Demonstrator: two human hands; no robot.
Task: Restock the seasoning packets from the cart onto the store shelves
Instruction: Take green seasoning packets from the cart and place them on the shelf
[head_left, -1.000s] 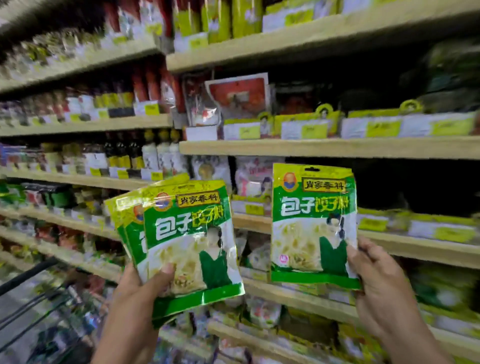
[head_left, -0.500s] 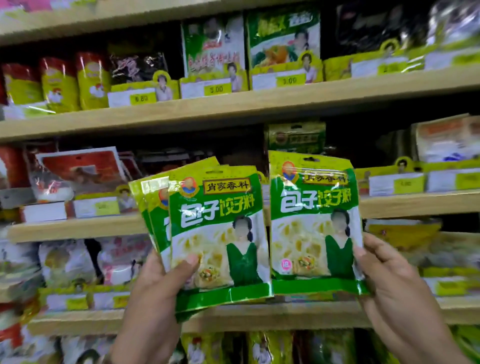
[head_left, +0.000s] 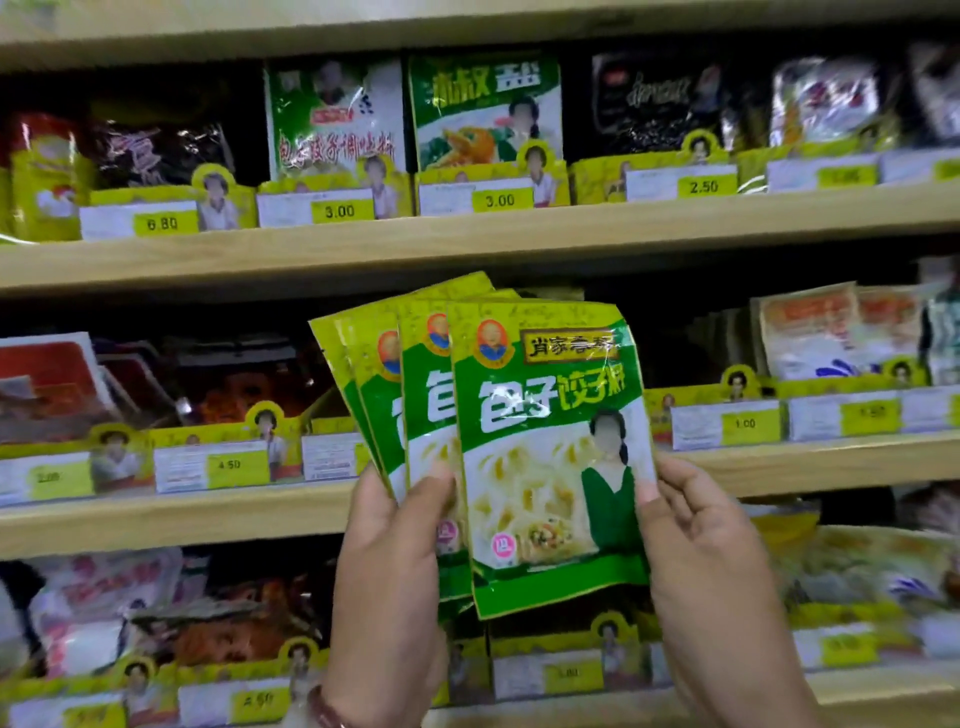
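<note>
I hold a fan of several green and yellow seasoning packets (head_left: 431, 395) in front of the middle shelf. My left hand (head_left: 387, 571) grips the fan from below, thumb across the fronts. The front packet (head_left: 550, 457) overlaps the fan, and my right hand (head_left: 696, 551) pinches its right edge. Behind the packets, the middle wooden shelf (head_left: 208, 514) shows a dark gap with little stock. A similar green packet (head_left: 335, 117) stands on the upper shelf (head_left: 467, 234).
Shelves run the full width, lined with yellow price-tag strips (head_left: 722, 421). Red packets (head_left: 52, 384) sit at the middle left, white and orange ones (head_left: 831, 332) at the middle right. More bagged goods (head_left: 130, 613) fill the lower shelf. The cart is out of view.
My right hand has brought its single packet left onto the fan in my left hand. The view has tilted upward and closer to the shelves.
</note>
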